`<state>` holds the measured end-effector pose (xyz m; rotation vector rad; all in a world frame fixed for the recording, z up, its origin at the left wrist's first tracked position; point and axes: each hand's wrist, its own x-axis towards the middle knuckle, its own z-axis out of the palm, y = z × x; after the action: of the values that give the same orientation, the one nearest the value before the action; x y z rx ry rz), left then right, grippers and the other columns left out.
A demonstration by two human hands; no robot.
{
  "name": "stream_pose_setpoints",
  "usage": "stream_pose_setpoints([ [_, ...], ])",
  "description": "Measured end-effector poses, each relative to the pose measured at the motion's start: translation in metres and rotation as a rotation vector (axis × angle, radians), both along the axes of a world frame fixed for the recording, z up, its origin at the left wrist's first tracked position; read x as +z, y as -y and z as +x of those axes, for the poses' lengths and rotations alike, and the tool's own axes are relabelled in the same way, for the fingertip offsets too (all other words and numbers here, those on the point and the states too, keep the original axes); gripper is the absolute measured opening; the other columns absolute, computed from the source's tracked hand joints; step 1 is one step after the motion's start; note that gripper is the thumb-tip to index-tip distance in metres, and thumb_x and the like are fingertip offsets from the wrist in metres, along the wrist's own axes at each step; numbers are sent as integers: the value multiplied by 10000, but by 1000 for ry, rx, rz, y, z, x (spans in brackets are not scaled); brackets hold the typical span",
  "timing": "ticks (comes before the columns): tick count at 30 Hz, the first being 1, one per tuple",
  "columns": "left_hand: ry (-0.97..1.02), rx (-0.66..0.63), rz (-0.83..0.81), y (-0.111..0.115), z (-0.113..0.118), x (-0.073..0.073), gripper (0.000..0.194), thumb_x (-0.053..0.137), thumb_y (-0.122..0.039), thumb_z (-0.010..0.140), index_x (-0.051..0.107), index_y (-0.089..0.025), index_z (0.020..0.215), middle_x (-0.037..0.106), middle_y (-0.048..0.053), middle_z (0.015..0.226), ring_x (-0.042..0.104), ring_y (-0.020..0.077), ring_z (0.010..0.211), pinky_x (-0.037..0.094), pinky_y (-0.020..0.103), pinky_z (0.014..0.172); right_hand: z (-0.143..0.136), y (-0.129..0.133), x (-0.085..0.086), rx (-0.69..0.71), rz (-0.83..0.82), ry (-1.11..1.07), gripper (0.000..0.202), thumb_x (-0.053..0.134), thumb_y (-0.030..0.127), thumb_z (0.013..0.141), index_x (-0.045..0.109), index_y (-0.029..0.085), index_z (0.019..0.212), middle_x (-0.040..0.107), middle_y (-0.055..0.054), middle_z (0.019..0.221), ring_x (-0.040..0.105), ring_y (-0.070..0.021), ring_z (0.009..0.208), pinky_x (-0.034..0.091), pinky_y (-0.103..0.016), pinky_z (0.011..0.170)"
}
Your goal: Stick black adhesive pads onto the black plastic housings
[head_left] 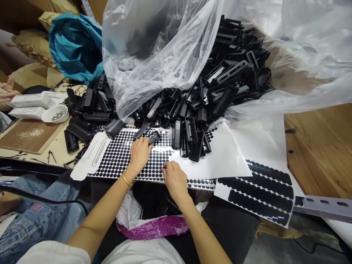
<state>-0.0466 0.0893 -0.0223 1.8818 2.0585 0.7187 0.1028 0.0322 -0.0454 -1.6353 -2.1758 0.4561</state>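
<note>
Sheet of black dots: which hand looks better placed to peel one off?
Probably the right hand: its fingertips are at the dotted sheet, while the left hand holds a black part.

The narrow, ribbed black plastic piece (pixel 155 137) lay tilted, its long axis towards two o'clock, over the dotted area's twelve-o'clock side. The flat white sheet of round black dots (pixel 115 156) lay beneath, glossy in places, its rows reaching towards nine o'clock.

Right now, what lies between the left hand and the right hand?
Only the sheet of black dots lies between the left hand and the right hand; nothing visible rests on that stretch in the head view.
</note>
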Motion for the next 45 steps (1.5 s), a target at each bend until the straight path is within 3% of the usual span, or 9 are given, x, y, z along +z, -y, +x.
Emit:
stream_pose_setpoints([
  [3, 242, -43, -40, 7, 3, 1, 165, 513, -277, 827, 533, -179, 696, 543, 20, 683, 514, 177, 676, 397, 316, 693, 4, -3, 3, 4, -85, -131, 73, 506, 162, 825, 514, 212, 773, 601, -38, 776, 558, -198, 755, 407, -287, 603],
  [6, 776, -98, -139, 29, 17, 2, 210, 531, -363, 817, 517, -188, 702, 526, -15, 673, 487, 129, 649, 387, 261, 655, 12, 0, 10, -86, -197, -462, 100, 495, 211, 833, 490, 215, 734, 561, -1, 712, 534, -158, 656, 408, -276, 600],
  [9, 1315, -49, -370, 50, 37, 0, 269, 583, -440, 778, 501, -188, 730, 531, -34, 671, 484, 96, 615, 389, 220, 610, 20, 6, 17, -192, -324, -855, 125, 499, 305, 840, 499, 211, 758, 542, 12, 708, 528, -139, 639, 434, -268, 614],
  [12, 1566, 8, -517, 64, 50, -1, 287, 655, -426, 733, 515, -177, 758, 536, -37, 690, 489, 75, 621, 394, 191, 605, 24, 13, 21, -244, -390, -1078, 162, 532, 358, 820, 514, 204, 770, 525, 19, 708, 523, -131, 653, 449, -259, 633],
  [16, 1628, 12, -564, 71, 57, 2, 276, 667, -403, 734, 538, -170, 806, 525, -41, 699, 473, 61, 621, 398, 176, 610, 24, 18, 21, -320, -377, -1124, 177, 553, 366, 803, 520, 197, 762, 487, 30, 670, 468, -112, 598, 422, -233, 564],
  [26, 1661, 87, -525, 77, 64, 10, 266, 663, -383, 744, 501, -179, 800, 507, -47, 696, 476, 67, 629, 397, 186, 621, 20, 20, 25, -324, -259, -915, 148, 503, 324, 816, 501, 197, 739, 475, 28, 644, 438, -113, 562, 379, -235, 521],
  [36, 1477, -46, -437, 75, 61, 3, 242, 606, -401, 795, 529, -172, 808, 512, -41, 714, 482, 68, 659, 405, 183, 646, 23, 21, 29, -272, -111, -628, 77, 475, 259, 836, 458, 214, 776, 506, 29, 668, 456, -111, 531, 390, -242, 526],
  [40, 1584, -80, -611, 75, 63, 3, 238, 607, -392, 797, 514, -173, 811, 622, 5, 799, 601, 109, 715, 483, 240, 708, 48, 34, 27, -367, 49, -485, 48, 469, 256, 848, 491, 216, 832, 556, -3, 735, 505, -136, 594, 425, -271, 582],
  [45, 1644, -70, -731, 78, 63, 4, 185, 555, -334, 838, 532, -164, 908, 647, 90, 1073, 660, 199, 900, 537, 346, 794, 117, 62, 30, -518, 227, -239, 99, 489, 295, 860, 532, 218, 814, 547, -22, 754, 502, -152, 618, 437, -296, 618],
])
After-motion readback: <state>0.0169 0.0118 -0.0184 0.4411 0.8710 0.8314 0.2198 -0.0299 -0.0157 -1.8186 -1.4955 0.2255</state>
